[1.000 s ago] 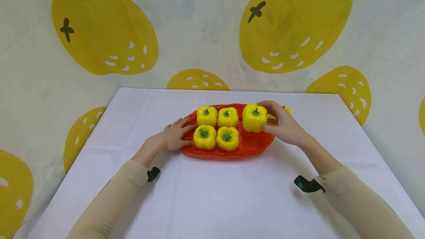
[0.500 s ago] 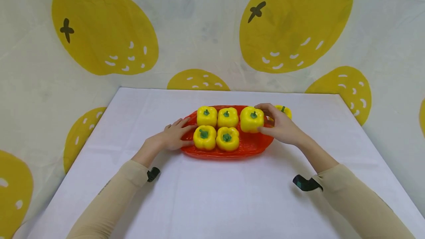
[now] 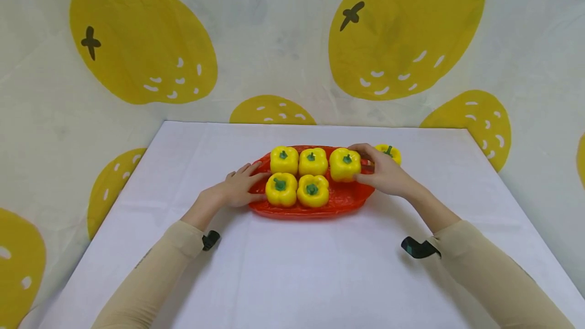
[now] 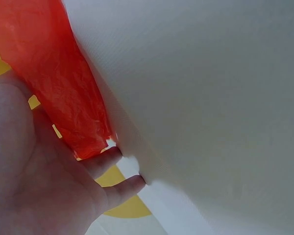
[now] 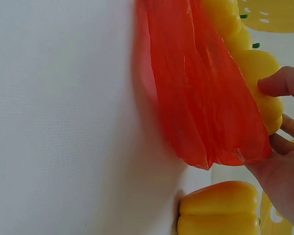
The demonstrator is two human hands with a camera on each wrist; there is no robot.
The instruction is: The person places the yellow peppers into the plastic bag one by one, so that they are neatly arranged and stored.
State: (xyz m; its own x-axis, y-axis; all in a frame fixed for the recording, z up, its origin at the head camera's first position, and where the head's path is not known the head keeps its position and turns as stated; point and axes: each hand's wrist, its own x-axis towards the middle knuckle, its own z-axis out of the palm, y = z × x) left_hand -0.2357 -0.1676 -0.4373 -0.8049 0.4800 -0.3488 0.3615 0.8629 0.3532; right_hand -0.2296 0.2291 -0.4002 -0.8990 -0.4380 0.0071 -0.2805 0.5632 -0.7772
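A red plastic bag lies spread on the table with several yellow bell peppers standing on it, green stems up. My right hand holds one bell pepper at the bag's back right, thumb in front and fingers behind. In the right wrist view the thumb presses that pepper's side, just past the bag's raised edge. At the bag's left end, my left hand rests with spread fingers beside the front left pepper. The left wrist view shows its fingers extended along the red plastic.
Another yellow bell pepper sits on the white tablecloth, off the bag behind my right hand. A cloth with printed yellow fruit hangs behind the table.
My right hand has moved slightly left and down with its pepper, closer to the back row. More of the pepper off the bag now shows. The left hand stays in place.
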